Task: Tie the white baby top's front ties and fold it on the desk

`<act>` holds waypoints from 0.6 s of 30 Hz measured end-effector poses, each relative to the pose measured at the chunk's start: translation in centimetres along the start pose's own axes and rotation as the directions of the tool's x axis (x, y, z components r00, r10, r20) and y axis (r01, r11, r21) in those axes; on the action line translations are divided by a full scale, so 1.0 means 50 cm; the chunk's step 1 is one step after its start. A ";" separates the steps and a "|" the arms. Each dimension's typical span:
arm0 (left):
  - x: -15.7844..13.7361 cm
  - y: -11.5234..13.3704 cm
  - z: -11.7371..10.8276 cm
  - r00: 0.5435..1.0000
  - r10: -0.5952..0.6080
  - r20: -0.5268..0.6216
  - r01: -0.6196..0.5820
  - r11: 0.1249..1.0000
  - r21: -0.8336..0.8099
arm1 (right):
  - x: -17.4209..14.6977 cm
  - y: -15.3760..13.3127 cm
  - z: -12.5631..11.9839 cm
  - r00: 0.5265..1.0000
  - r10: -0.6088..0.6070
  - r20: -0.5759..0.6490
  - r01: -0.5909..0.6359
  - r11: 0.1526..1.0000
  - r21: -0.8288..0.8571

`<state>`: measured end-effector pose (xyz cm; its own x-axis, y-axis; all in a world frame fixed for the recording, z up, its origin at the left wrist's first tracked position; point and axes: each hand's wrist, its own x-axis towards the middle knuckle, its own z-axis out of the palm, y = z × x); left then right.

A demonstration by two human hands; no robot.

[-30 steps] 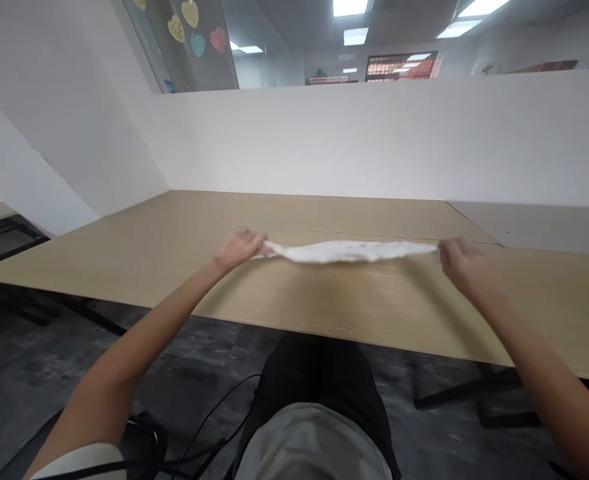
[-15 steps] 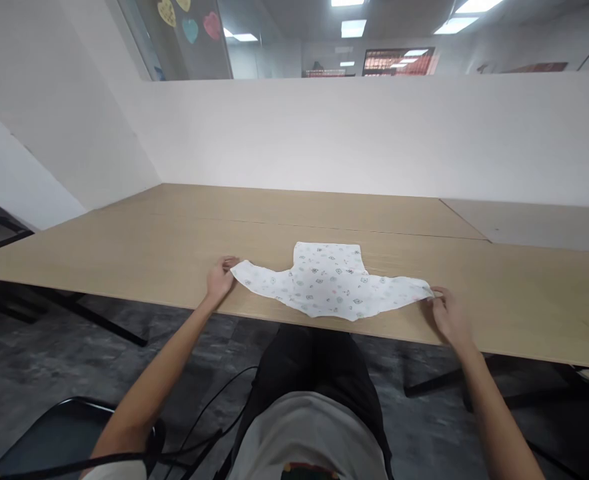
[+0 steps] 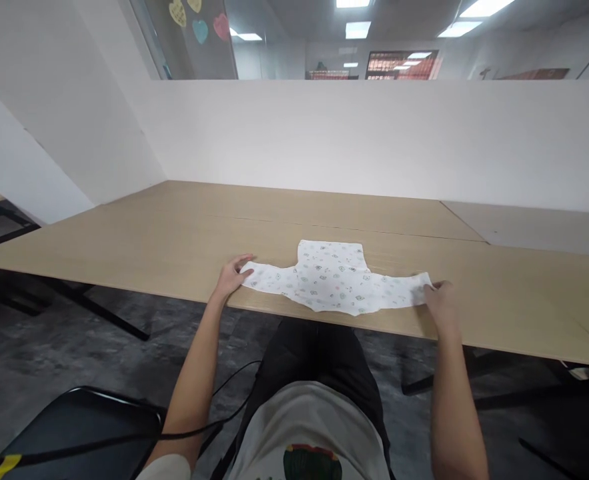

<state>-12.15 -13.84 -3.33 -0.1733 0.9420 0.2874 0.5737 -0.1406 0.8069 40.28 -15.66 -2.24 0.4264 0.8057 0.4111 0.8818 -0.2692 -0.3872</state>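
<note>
A small white baby shirt point(image 3: 331, 277) with a scattered print lies spread on the table, its sleeves stretched out to both sides and its straight hem facing the wall. At the left cuff, my left hand point(image 3: 231, 277) is closed on the sleeve end, the thumb lying over the fabric. The right cuff is gripped by my right hand point(image 3: 442, 307), whose fingers are partly hidden behind the hand. The shirt's near edge comes close to the table's front edge.
The light wooden table point(image 3: 174, 227) runs up to a white wall point(image 3: 294, 133) with a window above. A black chair point(image 3: 84, 427) stands at lower left, and a black cable point(image 3: 184, 435) crosses over it. A grey panel point(image 3: 534, 225) lies at the back right.
Both hands have shifted their hold on the cuffs, the left one inward to the right. Both sleeve ends now look wider and flatter, where they were drawn to points before.
</note>
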 end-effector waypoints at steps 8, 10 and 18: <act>0.006 -0.012 0.001 1.000 0.009 0.009 -0.009 1.000 0.004 | -0.144 -0.326 0.016 0.977 -0.171 0.128 0.115 0.925 0.361; 0.007 -0.014 0.001 1.000 0.016 0.018 -0.016 1.000 0.018 | -0.186 -0.372 0.041 0.953 -0.219 0.208 0.144 0.935 0.325; 0.004 -0.007 0.001 1.000 -0.030 -0.010 0.030 0.999 0.014 | -0.232 -0.415 0.067 0.915 -0.298 0.273 0.225 0.936 0.270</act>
<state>-12.35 -13.60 -3.59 -0.1982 0.9428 0.2679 0.5790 -0.1079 0.8081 16.36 -17.63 -1.72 0.0718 0.9612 0.2663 0.8673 0.0717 -0.4927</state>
